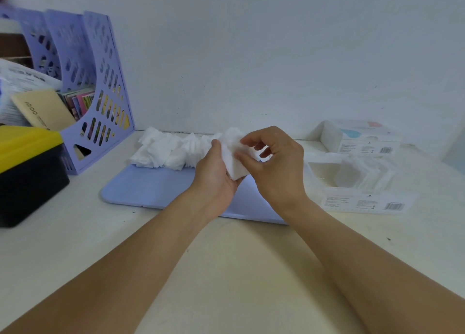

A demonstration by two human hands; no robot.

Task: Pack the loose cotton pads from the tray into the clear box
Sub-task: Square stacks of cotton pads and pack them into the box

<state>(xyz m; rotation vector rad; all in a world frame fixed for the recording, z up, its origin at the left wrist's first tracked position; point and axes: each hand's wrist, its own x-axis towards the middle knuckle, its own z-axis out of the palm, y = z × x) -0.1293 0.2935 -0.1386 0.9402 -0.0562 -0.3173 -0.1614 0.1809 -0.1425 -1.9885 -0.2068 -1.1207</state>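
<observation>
A lilac tray [151,187] lies flat on the desk, with a heap of loose white cotton pads [168,150] along its far edge. Over the tray's middle, my left hand [216,170] grips a small stack of cotton pads [235,164] from below. My right hand [276,167] pinches the stack's top and right side with its fingertips. To the right stands the clear box [357,182], open, with several pads standing inside its right half and a printed label on its front.
A lilac file rack [95,87] holding books stands at the back left. A black bin with a yellow lid [27,167] sits at the left edge. The box's lid [357,137] lies behind the clear box by the wall.
</observation>
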